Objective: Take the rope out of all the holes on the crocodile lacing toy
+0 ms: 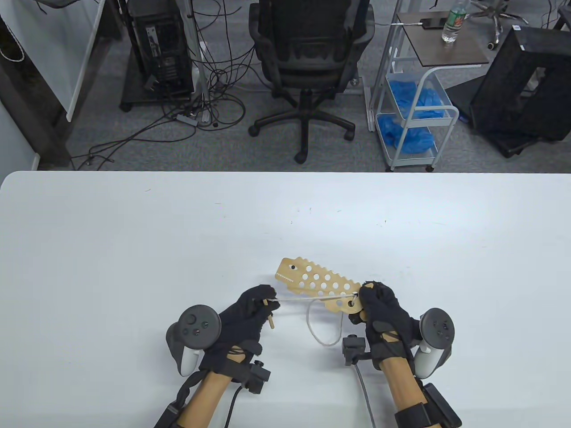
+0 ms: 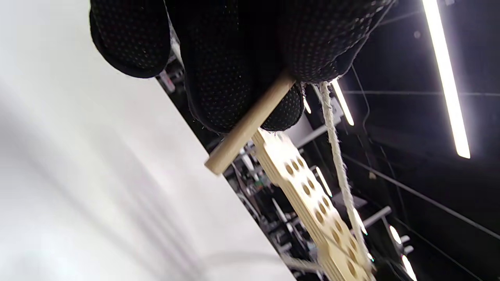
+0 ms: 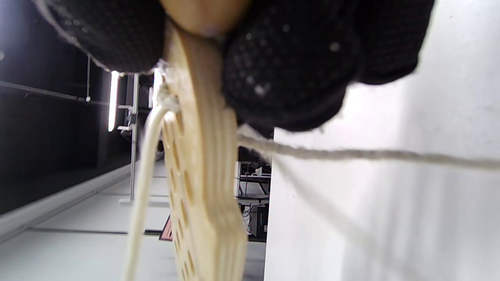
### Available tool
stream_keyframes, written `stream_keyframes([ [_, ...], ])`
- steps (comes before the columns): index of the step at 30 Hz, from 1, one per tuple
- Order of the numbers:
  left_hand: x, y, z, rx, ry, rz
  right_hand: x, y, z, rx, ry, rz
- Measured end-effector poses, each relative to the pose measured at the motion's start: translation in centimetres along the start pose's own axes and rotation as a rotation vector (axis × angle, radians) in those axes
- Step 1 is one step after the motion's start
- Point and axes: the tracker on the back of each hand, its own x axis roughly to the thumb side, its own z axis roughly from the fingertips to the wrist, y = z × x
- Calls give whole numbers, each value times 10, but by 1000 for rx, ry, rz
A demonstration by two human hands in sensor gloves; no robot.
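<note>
A flat wooden crocodile lacing toy (image 1: 314,285) with several round holes is held above the white table (image 1: 134,249), head pointing up-left. My right hand (image 1: 379,312) grips its tail end; the toy shows edge-on in the right wrist view (image 3: 203,187). A white rope (image 1: 312,301) runs taut from a hole near the tail leftward to my left hand (image 1: 254,307), and a slack loop (image 1: 323,339) hangs below the toy. My left hand pinches the wooden lacing needle (image 2: 246,127) at the rope's end (image 2: 336,148). The toy also shows in the left wrist view (image 2: 312,207).
The table's far edge (image 1: 285,173) lies beyond the toy. Behind it stand an office chair (image 1: 308,67), a white cart (image 1: 415,111) with blue items, a computer tower (image 1: 160,49) and floor cables.
</note>
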Motion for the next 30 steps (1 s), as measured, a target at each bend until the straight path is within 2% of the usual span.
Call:
stream_keyframes([
  [8,-27,42,-8,223,83,-152,-8,-21,-10,-50,135,-91],
  [15,-49,62,-11,283,187,-188,-9,-35,-16,-95,155,-95],
  [23,-69,79,-10,353,270,-92,-9,-36,-17,-96,171,-106],
  [30,-82,83,-7,386,331,-60,-7,-40,-16,-118,187,-117],
])
